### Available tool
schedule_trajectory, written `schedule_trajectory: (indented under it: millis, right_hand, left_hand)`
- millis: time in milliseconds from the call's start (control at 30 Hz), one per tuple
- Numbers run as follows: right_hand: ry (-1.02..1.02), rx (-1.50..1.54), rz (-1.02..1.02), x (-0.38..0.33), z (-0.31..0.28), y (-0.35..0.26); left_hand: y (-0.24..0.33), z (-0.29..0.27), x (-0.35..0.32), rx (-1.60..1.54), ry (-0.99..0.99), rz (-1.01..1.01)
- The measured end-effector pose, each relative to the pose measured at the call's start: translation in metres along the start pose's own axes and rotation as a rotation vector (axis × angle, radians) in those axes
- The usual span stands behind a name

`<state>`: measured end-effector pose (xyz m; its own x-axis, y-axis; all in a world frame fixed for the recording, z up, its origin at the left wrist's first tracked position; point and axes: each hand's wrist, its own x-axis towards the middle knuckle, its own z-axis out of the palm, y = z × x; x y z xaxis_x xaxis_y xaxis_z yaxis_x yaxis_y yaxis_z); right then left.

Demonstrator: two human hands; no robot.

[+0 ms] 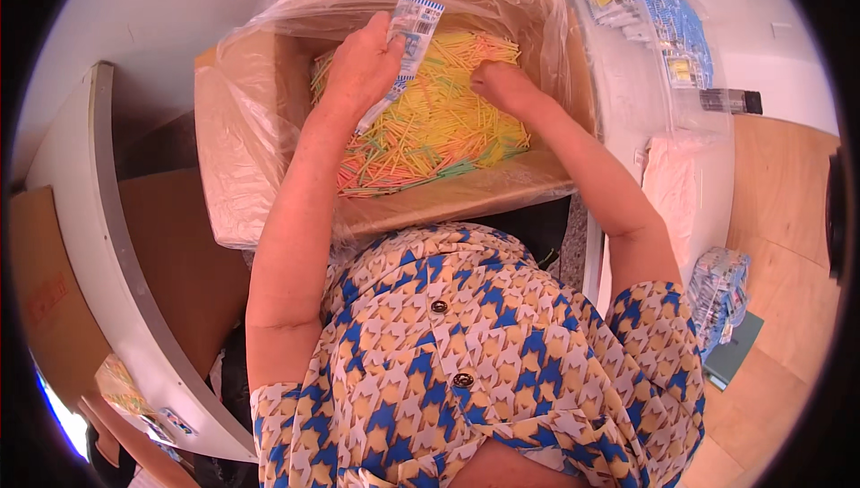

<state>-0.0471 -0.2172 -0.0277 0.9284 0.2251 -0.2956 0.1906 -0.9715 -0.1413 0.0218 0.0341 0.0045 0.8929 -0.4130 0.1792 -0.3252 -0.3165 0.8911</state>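
Observation:
My left hand point(365, 67) is closed around a small clear plastic packet point(417, 33) with blue-and-white printing, tilted above the sticks. Another strip of packet point(383, 104) hangs below the same hand. A cardboard box point(242, 134) lined with clear plastic stands before me. It holds a mass of thin sticks point(430, 125), mostly yellow, with pink, orange and green ones among them. At the right side of the pile, my right hand point(503, 89) has its fingers curled in against the sticks. What those fingers hold, if anything, is hidden.
A clear plastic bin point(708, 116) with blue-and-white packets point(672, 31) stands at the far right. More packets point(719, 291) lie on the right beside a dark green flat object point(736, 349). A white curved table edge point(112, 219) runs along the left, with another person's arm point(134, 443) at lower left.

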Motion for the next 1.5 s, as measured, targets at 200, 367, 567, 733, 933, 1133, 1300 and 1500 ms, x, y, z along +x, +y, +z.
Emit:
schedule_trajectory:
  millis: [200, 367, 567, 733, 933, 1133, 1300, 1500]
  right_hand:
    - [0.120, -0.300, -0.011, 0.023, 0.026, -0.010]
    - [0.123, -0.502, -0.038, 0.023, 0.036, -0.018]
    - [0.084, -0.655, -0.058, 0.024, 0.040, -0.014]
    - [0.039, -0.474, 0.072, 0.027, 0.035, -0.002]
    - [-0.034, 0.438, 0.212, 0.013, -0.019, -0.006]
    - [-0.010, 1.668, 0.398, 0.028, -0.029, -0.018]
    - [0.104, 1.725, 0.450, 0.054, -0.018, -0.018]
    - [0.055, 1.721, 0.395, 0.027, -0.043, -0.035]
  left_hand:
    - [0.007, 0.005, -0.001, -0.060, 0.106, -0.098]
    - [0.001, 0.007, -0.003, -0.268, 0.148, -0.096]
    - [-0.002, 0.011, 0.000, -0.394, 0.104, -0.146]
    - [-0.008, 0.011, 0.003, -0.377, 0.092, -0.137]
    - [-0.006, 0.004, -0.003, -0.459, 0.113, -0.168]
    - [0.007, 0.004, -0.003, -0.542, 0.075, -0.202]
    - [0.012, 0.002, -0.001, -0.572, 0.068, -0.244]
    - [0.010, 0.004, -0.005, -0.786, -0.076, -0.294]
